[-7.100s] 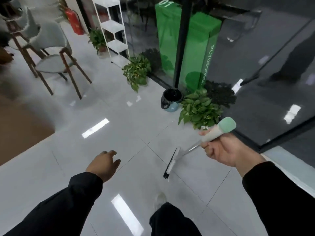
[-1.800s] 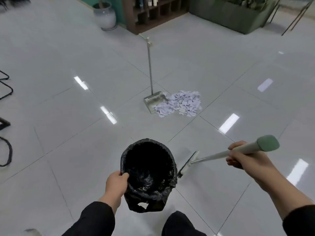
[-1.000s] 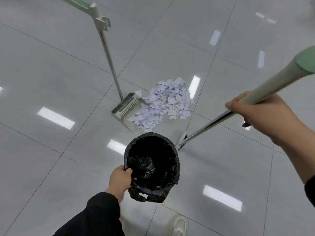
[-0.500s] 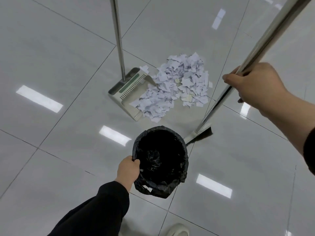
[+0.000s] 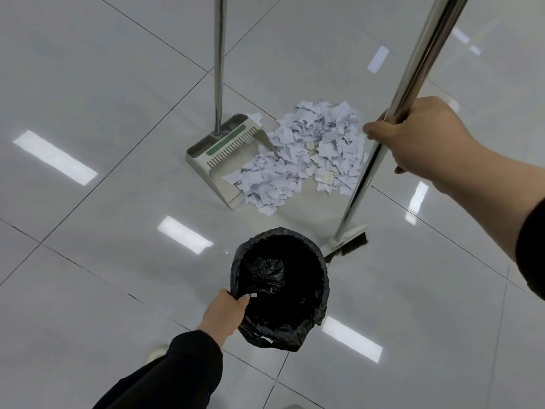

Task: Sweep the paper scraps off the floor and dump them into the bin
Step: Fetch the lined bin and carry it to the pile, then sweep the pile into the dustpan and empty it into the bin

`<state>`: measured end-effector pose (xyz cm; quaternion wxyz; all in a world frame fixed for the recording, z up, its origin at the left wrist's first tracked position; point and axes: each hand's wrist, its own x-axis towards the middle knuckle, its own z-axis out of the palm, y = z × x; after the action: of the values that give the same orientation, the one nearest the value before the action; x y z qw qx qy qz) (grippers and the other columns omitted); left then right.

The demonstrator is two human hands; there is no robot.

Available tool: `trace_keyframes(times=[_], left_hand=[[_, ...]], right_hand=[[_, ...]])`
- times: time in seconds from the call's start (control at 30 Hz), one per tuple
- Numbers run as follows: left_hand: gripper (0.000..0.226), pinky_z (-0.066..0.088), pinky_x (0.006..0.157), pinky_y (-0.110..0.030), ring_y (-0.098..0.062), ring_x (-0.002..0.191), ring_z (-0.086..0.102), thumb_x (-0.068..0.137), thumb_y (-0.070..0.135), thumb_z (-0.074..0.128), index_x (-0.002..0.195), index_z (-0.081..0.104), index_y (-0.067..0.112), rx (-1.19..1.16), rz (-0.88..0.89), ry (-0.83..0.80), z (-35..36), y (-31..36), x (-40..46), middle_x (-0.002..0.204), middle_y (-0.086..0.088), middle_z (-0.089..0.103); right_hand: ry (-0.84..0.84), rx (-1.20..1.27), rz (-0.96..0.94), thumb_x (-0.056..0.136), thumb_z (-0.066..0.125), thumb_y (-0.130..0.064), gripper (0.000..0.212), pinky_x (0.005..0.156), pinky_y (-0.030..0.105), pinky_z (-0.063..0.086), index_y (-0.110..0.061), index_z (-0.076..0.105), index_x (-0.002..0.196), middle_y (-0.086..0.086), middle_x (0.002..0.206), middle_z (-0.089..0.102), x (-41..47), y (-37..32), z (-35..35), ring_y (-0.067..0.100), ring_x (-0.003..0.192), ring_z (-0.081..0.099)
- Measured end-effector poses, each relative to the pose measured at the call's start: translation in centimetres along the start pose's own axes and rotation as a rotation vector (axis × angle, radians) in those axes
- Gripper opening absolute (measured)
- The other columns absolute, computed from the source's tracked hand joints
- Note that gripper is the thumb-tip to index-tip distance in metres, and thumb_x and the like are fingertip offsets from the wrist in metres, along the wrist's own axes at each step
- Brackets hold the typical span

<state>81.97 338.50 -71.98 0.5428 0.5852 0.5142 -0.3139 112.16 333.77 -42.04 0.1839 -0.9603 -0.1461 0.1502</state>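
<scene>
With my left hand (image 5: 223, 312) pinching the bin (image 5: 280, 287) rim and my right hand (image 5: 418, 137) clamped on the broom (image 5: 380, 137), I set the bin down beside the dustpan (image 5: 224, 154) before sweeping the paper scraps (image 5: 300, 154).

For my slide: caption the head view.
Left hand holds bin, right hand grips broom beside paper scraps.

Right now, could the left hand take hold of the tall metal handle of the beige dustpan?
Probably not yet: the left hand grips the rim of the black-lined bin. The dustpan handle stands unobstructed beyond it, so letting go and reaching forward should do.
</scene>
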Motion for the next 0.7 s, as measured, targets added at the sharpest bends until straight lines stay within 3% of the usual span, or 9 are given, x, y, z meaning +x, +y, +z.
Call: trace_keyframes(times=[0.1,0.2,0.3,0.37,0.43,0.5,0.53,0.6,0.7], left_hand=[[0.061,0.051,0.084,-0.033,-0.026,0.102,0.062,0.101,0.050,0.050,0.143,0.041,0.007,0.117,0.057,0.024,-1.8,0.6,-3.5,0.123,-0.010,0.064],[0.058,0.048,0.091,-0.031,-0.025,0.111,0.062,0.104,0.044,0.045,0.151,0.037,0.012,0.194,0.157,0.106,-5.4,2.6,-8.9,0.128,-0.007,0.063],[0.045,0.040,0.086,-0.025,-0.017,0.104,0.057,0.106,0.039,0.045,0.144,0.048,0.016,0.208,0.229,0.210,-10.6,6.0,-15.2,0.125,-0.001,0.062],[0.037,0.044,0.088,-0.027,-0.018,0.111,0.060,0.105,0.040,0.047,0.133,0.058,0.017,0.206,0.287,0.293,-14.0,8.9,-19.3,0.128,-0.002,0.065],[0.026,0.049,0.087,-0.031,-0.021,0.106,0.062,0.104,0.038,0.050,0.115,0.063,0.018,0.181,0.316,0.338,-16.8,11.8,-22.9,0.118,-0.002,0.069],[0.020,0.051,0.084,-0.033,-0.022,0.098,0.063,0.104,0.035,0.051,0.105,0.064,0.019,0.153,0.375,0.383,-21.5,18.5,-30.4,0.103,-0.001,0.069],[0.020,0.051,0.084,-0.034,-0.022,0.095,0.063,0.104,0.034,0.051,0.104,0.064,0.018,0.138,0.420,0.397,-22.1,19.9,-31.6,0.098,0.001,0.068],[0.022,0.051,0.082,-0.035,-0.022,0.092,0.063,0.104,0.034,0.052,0.105,0.066,0.017,0.146,0.504,0.437,-25.8,26.0,-39.6,0.092,0.003,0.066],[0.025,0.049,0.079,-0.032,-0.021,0.091,0.062,0.104,0.033,0.052,0.110,0.068,0.015,0.260,0.667,0.506,-29.3,32.3,-46.4,0.095,0.002,0.068]], right_hand=[[-0.045,-0.003,0.049,0.090,0.066,-0.029,0.037,0.068,0.043,0.059,0.006,0.064,0.101,0.017,0.065,0.058,-1.1,0.3,-1.4,0.029,0.052,0.062],[-0.163,0.100,0.171,0.094,0.068,-0.025,0.025,0.071,0.046,0.064,-0.001,0.067,0.095,0.018,0.066,0.071,-2.3,0.6,-4.5,0.032,0.059,0.070],[-0.188,0.181,0.265,0.093,0.070,-0.020,0.017,0.075,0.046,0.063,-0.003,0.068,0.096,0.021,0.072,0.073,-2.4,0.7,-10.0,0.033,0.062,0.070],[-0.163,0.257,0.313,0.092,0.072,-0.017,0.016,0.078,0.047,0.062,-0.002,0.069,0.098,0.022,0.074,0.072,-2.5,1.3,-14.4,0.033,0.062,0.068],[-0.169,0.306,0.345,0.090,0.074,-0.016,0.017,0.073,0.042,0.061,-0.002,0.070,0.098,0.019,0.071,0.066,-3.0,1.7,-16.3,0.030,0.061,0.061],[-0.163,0.334,0.369,0.090,0.074,-0.015,0.018,0.067,0.038,0.058,0.000,0.070,0.099,0.017,0.069,0.061,-4.4,-0.6,-22.8,0.027,0.060,0.056],[-0.161,0.389,0.362,0.090,0.073,-0.014,0.017,0.066,0.037,0.056,0.000,0.070,0.100,0.016,0.069,0.060,-4.5,-0.1,-22.0,0.027,0.059,0.055],[-0.167,0.420,0.366,0.092,0.072,-0.014,0.014,0.066,0.037,0.055,-0.004,0.070,0.100,0.015,0.070,0.059,-6.0,-2.9,-27.5,0.026,0.061,0.055],[-0.136,0.475,0.380,0.094,0.069,-0.017,0.010,0.066,0.037,0.057,-0.010,0.071,0.100,0.013,0.070,0.057,-6.8,-5.7,-30.9,0.026,0.061,0.057]])
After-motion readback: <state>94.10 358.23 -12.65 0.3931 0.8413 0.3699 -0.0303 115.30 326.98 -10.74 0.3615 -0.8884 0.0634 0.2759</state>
